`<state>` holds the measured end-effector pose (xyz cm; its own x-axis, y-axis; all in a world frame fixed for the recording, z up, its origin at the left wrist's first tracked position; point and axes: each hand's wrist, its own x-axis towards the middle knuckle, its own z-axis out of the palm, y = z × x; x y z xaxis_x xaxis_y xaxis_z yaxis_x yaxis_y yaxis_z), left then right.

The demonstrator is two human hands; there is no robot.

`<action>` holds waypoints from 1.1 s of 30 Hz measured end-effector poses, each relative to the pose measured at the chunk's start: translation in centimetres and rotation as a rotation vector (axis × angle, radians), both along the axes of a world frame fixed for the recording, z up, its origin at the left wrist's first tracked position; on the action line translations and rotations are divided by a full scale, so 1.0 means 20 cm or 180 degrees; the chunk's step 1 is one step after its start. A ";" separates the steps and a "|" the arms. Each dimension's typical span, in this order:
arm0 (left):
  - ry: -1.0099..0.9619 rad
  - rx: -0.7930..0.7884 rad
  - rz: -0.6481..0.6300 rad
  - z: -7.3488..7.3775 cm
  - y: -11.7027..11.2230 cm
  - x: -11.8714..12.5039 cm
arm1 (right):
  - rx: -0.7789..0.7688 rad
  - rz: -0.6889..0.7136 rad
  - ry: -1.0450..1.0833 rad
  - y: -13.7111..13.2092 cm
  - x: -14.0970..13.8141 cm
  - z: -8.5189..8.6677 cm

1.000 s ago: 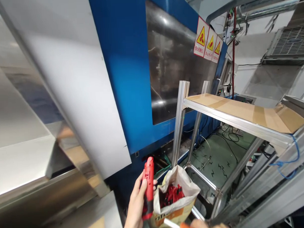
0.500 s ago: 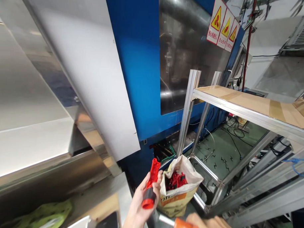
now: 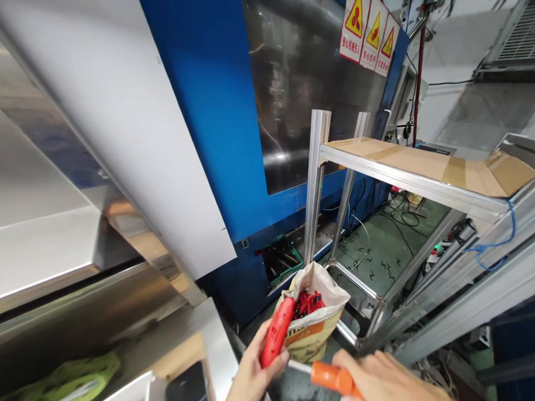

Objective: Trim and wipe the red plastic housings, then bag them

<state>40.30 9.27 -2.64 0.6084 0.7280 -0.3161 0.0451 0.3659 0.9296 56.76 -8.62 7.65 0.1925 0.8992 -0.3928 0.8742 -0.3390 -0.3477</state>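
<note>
Head view: the left hand (image 3: 251,379) is clamped around a long red plastic moulded part (image 3: 277,332), just beside an open paper sack (image 3: 318,333) of red pieces. The right hand (image 3: 388,383) grips an orange-handled tool (image 3: 333,376).

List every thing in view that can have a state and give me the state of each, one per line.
Left hand: closed around the red plastic part, tilted toward the sack.
Right hand: gripping the orange-handled tool.
Paper sack: open at the top, upright, red pieces inside.
Cardboard sheet: lying flat on the aluminium frame.
</note>
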 end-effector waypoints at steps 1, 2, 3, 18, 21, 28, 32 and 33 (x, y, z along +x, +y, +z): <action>0.0293 0.0503 0.0104 -0.01 0.00 0.00 | -0.0079 0.0023 0.0016 -0.01 0.00 0.01; 0.0600 0.1000 0.0177 -0.01 0.01 -0.01 | -0.0076 -0.0059 0.0006 -0.02 0.00 0.01; 0.0892 0.1466 0.0219 -0.02 0.01 -0.01 | -0.0024 -0.0204 -0.0016 -0.03 0.00 0.02; 0.1932 0.5670 -0.0276 -0.04 0.02 -0.06 | 0.0289 -0.0647 0.0285 -0.16 0.06 0.07; 0.1850 0.5767 -0.0312 -0.06 0.03 -0.07 | 0.0102 -0.0569 0.0315 -0.20 0.06 0.07; 0.1534 0.4637 -0.0282 -0.06 0.05 -0.08 | 0.0281 -0.0499 0.0248 -0.23 0.06 0.04; 0.0976 0.3199 -0.0098 -0.05 0.02 -0.05 | 0.0647 -0.0656 0.0297 -0.24 0.06 0.00; 0.0783 0.2743 0.0035 -0.04 0.01 -0.03 | 0.0679 -0.0632 0.0324 -0.25 0.06 -0.02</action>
<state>39.74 9.47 -3.47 0.5873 0.7783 0.2224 0.2799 -0.4531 0.8464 57.92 -13.62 7.27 0.3421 0.9122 -0.2256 0.7551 -0.4098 -0.5118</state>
